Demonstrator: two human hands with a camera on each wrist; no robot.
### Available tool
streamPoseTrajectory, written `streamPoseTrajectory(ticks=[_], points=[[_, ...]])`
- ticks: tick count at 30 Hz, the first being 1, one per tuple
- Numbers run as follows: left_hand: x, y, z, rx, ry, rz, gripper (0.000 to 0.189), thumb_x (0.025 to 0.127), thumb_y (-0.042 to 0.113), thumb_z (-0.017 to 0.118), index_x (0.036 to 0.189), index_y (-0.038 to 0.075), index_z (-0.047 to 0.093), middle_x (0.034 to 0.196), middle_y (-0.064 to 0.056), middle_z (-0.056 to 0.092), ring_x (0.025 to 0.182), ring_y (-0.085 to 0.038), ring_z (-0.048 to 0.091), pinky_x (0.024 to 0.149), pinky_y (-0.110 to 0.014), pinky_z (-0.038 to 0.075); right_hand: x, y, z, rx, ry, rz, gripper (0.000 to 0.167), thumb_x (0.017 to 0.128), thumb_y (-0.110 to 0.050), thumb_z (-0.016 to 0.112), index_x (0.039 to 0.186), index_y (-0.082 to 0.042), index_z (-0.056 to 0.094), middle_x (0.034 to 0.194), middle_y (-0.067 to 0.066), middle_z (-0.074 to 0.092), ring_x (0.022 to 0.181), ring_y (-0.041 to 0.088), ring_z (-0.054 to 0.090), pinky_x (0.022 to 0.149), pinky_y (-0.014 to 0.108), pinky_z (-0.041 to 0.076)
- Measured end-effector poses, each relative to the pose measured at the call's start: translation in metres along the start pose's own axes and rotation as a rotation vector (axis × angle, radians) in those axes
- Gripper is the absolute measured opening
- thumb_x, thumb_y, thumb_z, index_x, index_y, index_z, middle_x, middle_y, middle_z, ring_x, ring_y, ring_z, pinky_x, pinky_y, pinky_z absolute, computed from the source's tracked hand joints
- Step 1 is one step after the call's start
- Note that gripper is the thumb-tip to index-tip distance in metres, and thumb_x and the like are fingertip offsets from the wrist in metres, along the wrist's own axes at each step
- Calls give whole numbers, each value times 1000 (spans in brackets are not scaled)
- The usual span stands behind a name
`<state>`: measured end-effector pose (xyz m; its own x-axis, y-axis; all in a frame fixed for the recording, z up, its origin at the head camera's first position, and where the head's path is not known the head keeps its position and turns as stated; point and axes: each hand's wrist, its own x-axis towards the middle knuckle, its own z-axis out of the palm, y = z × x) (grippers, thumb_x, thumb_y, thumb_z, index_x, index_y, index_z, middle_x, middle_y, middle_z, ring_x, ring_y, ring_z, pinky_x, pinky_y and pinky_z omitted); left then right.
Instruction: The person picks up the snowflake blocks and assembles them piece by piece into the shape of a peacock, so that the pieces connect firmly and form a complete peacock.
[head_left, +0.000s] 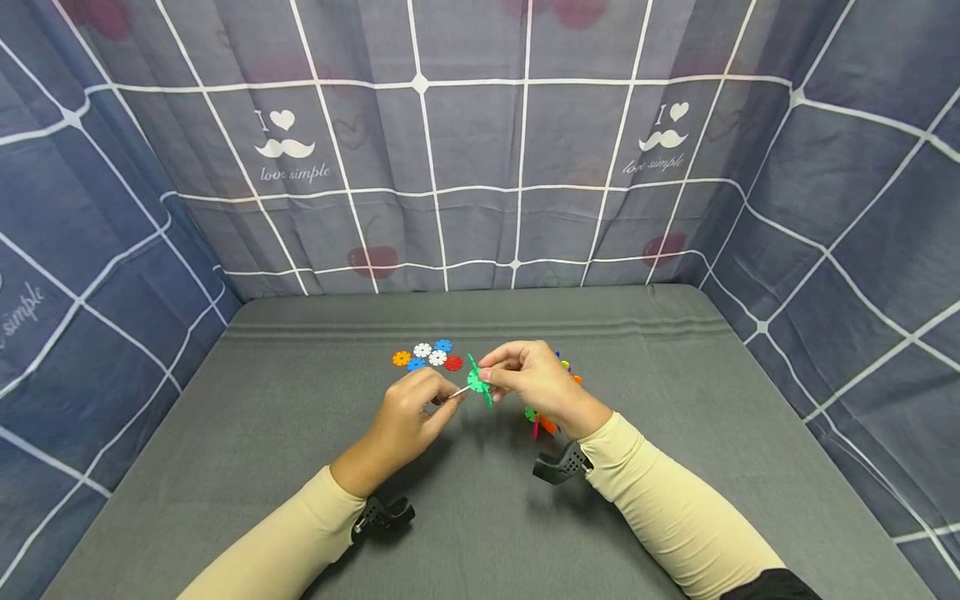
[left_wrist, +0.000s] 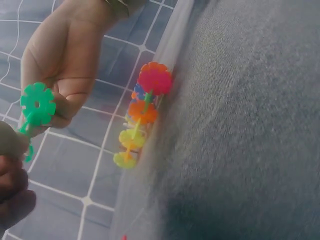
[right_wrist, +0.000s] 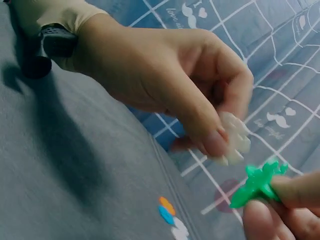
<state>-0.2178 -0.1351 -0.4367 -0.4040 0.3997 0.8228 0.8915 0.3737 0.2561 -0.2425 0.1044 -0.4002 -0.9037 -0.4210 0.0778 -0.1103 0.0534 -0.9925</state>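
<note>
My left hand (head_left: 405, 417) pinches a white notched disc (right_wrist: 235, 140) between thumb and fingers, seen nearly edge-on in the head view. Facing it, my right hand (head_left: 543, 383) grips a piece made of interlocked green notched discs (head_left: 477, 382). In the right wrist view the white disc is close to the green piece (right_wrist: 260, 181), with a small gap between them. Both hands are above the grey table, near its middle. The left wrist view shows one green disc (left_wrist: 38, 104) face-on, while the white disc is hidden there.
Several loose discs in orange (head_left: 401, 358), blue (head_left: 443, 345), white (head_left: 422, 350) and red (head_left: 453, 363) lie beyond my left hand. A joined multicoloured disc chain (left_wrist: 142, 112) lies on the table (head_left: 300, 433), partly behind my right hand in the head view. Checked curtains (head_left: 480, 142) enclose the table.
</note>
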Motion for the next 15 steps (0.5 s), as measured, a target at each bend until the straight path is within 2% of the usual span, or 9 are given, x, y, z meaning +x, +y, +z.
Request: streamPoseTrajectory(ticks=[3,6,11,12,15], points=[[0,-1,1,-7,36,-10,23,81,-8,84,86,9,70,84,2,66,72,-14,62,60,-30,55,0,1,-4,3,64,-11,13,95,1,77,107,5,77,90,15,76,65,23,69,74,52,61],[0,-1,1,-21,80,-12,24,79,-8,87,87,9,71,86,2,69,70,-16,63,57,-32,55,0,0,-6,0,45,-10,15,96,2,76,110,7,76,91,15,76,68,22,69,74,49,62],[2,-3,2,-11,135,0,24,78,-7,89,92,8,78,92,0,72,72,-19,65,57,-32,56,0,-1,-3,-7,-65,1,24,97,2,73,120,10,71,99,15,75,79,28,71,85,63,57],[2,-4,2,-10,143,-1,25,77,-8,89,93,8,79,92,-1,72,72,-19,66,57,-32,56,0,-2,-3,-5,-76,3,25,97,3,72,121,10,71,99,16,75,80,29,72,87,66,55],[2,-5,1,3,153,-9,25,77,-9,88,95,7,80,94,-2,73,74,-19,66,57,-33,56,-1,-2,-3,-11,-86,5,25,96,4,72,121,9,71,100,17,74,81,30,72,88,68,54]])
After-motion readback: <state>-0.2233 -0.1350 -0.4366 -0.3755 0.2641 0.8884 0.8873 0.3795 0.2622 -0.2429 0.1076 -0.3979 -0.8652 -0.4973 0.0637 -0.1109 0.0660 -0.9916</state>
